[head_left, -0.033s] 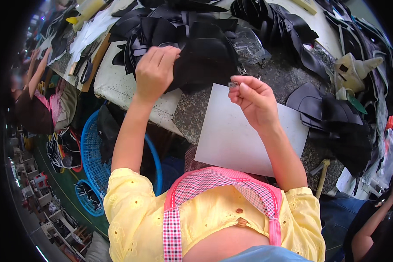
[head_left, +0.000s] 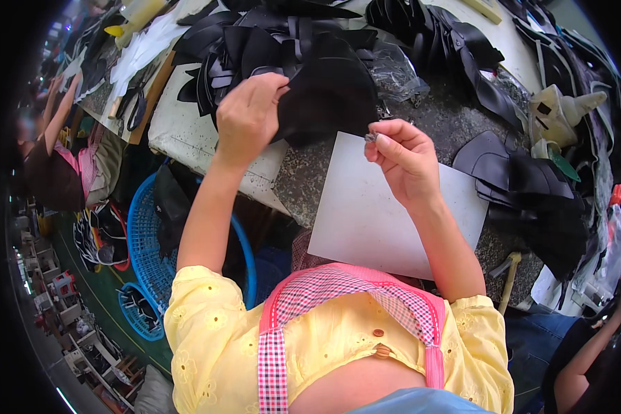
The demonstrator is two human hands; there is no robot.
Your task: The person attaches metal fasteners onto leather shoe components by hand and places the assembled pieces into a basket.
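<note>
My left hand (head_left: 250,114) is closed in a pinch on the left edge of a large black leather-like piece (head_left: 331,86), which is held up over the back of the bench. Between the thumb and fingers of my right hand (head_left: 408,155) is a small grey metal piece (head_left: 371,137), too small to tell its exact kind. That hand is above a white board (head_left: 386,214) lying on the bench. Behind my left hand, several black cut pieces (head_left: 238,48) are heaped in overlapping layers.
A clear plastic bag (head_left: 397,76) with small parts lies beyond my right hand. Stacked black pieces (head_left: 524,172), a cream plastic container (head_left: 552,117) and a hammer (head_left: 509,272) are at right. Blue baskets (head_left: 145,234) stand at lower left. Other people are at both sides.
The small metal piece has turned in my right fingers and shows less of its face. My left hand has shifted slightly right, and the black piece has moved a little with it.
</note>
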